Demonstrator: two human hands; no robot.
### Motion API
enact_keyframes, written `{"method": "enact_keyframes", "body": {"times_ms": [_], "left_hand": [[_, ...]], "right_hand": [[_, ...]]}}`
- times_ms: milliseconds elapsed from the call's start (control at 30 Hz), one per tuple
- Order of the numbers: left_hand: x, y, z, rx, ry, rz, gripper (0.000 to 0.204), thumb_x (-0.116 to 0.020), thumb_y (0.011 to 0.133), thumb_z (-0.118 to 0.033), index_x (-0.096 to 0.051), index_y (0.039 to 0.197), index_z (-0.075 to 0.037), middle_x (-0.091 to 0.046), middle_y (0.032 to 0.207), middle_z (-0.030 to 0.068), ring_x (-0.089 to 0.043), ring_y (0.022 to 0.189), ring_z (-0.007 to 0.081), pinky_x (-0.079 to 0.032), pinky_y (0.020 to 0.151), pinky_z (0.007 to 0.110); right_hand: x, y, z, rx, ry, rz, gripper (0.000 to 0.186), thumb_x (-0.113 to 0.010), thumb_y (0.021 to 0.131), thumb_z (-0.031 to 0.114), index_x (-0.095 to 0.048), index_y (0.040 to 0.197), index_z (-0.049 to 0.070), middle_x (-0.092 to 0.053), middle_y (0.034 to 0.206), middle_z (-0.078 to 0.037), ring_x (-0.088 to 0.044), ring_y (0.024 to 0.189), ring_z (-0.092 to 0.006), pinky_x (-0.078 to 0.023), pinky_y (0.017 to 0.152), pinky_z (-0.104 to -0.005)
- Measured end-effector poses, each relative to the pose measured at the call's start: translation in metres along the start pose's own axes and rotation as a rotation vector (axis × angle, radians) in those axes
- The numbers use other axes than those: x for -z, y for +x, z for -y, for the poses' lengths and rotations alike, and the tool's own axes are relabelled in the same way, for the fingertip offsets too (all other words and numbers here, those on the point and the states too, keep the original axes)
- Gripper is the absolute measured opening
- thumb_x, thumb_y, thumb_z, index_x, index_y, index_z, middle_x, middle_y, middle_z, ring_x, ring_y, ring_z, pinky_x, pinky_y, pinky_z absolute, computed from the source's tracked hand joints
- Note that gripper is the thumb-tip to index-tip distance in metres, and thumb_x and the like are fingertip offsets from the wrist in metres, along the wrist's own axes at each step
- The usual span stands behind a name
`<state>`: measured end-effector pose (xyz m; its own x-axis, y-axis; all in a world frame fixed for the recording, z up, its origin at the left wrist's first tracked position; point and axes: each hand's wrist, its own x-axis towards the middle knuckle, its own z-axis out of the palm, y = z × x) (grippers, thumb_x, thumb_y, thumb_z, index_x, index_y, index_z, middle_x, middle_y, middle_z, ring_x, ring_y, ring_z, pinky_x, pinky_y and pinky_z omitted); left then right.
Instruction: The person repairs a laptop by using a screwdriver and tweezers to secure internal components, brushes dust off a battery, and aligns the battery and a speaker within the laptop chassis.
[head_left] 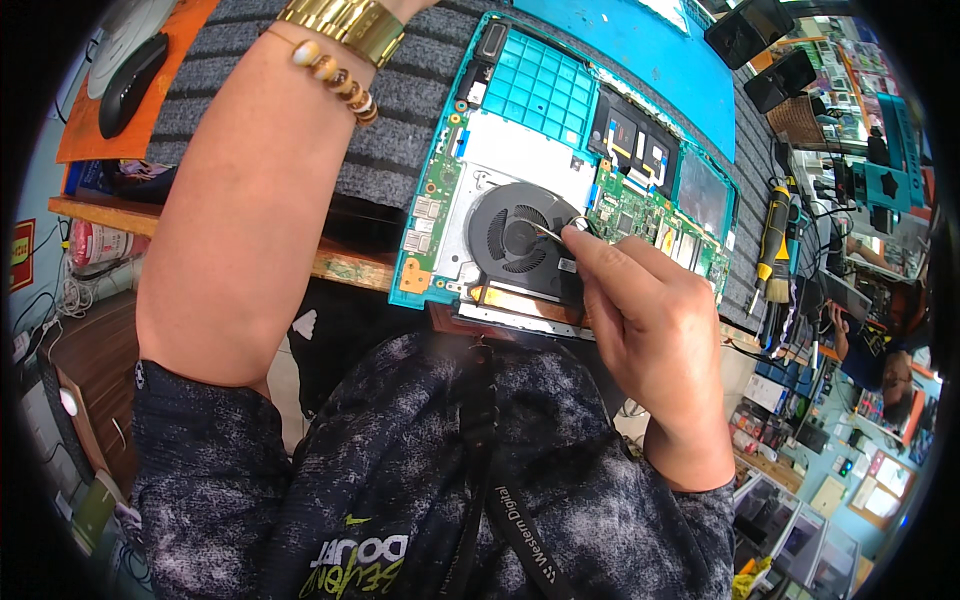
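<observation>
An opened laptop base with a teal frame lies on the ribbed grey mat in front of me. Its round black cooling fan sits at the near middle, above a copper heat pipe. My right hand is closed in a pinch at the fan's right side. Thin metal tweezers stick out of the pinch, their tip over the fan. To the right of the fan is a green circuit board. My left arm reaches past the laptop's left side; my left hand is cut off by the top edge, its fingers out of sight.
A blue sheet lies beyond the laptop. A black mouse rests on an orange surface at far left. A yellow-and-black screwdriver and a brush lie at the right. Another person is at the far right.
</observation>
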<state>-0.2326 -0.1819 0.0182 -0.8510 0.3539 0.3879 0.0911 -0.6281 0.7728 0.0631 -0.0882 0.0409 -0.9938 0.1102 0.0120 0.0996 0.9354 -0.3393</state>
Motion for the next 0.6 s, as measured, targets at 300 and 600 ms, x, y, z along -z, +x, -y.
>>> {"method": "enact_keyframes", "body": {"times_ms": [300, 600], "left_hand": [[-0.004, -0.002, -0.003, -0.003, -0.021, 0.010, 0.032, -0.071, 0.113, -0.022, -0.078, 0.131, 0.003, -0.081, 0.124, 0.0114, -0.076, 0.111, 0.0197, -0.060, 0.098, 0.033], [-0.011, 0.002, -0.003, 0.102, 0.068, -0.138, 0.032, -0.071, 0.113, -0.023, -0.078, 0.131, 0.003, -0.081, 0.124, 0.0113, -0.075, 0.111, 0.0198, -0.060, 0.097, 0.033]], "right_hand": [[-0.002, 0.002, -0.002, 0.023, 0.025, -0.034, 0.031, -0.080, 0.093, 0.004, -0.078, 0.123, 0.007, -0.071, 0.086, -0.012, -0.074, 0.075, -0.0363, -0.058, 0.065, -0.0472], [-0.003, 0.002, 0.000, -0.086, 0.170, -0.091, 0.022, -0.078, 0.100, 0.003, -0.077, 0.121, 0.006, -0.077, 0.095, -0.017, -0.077, 0.082, -0.0411, -0.061, 0.071, -0.0462]]}}
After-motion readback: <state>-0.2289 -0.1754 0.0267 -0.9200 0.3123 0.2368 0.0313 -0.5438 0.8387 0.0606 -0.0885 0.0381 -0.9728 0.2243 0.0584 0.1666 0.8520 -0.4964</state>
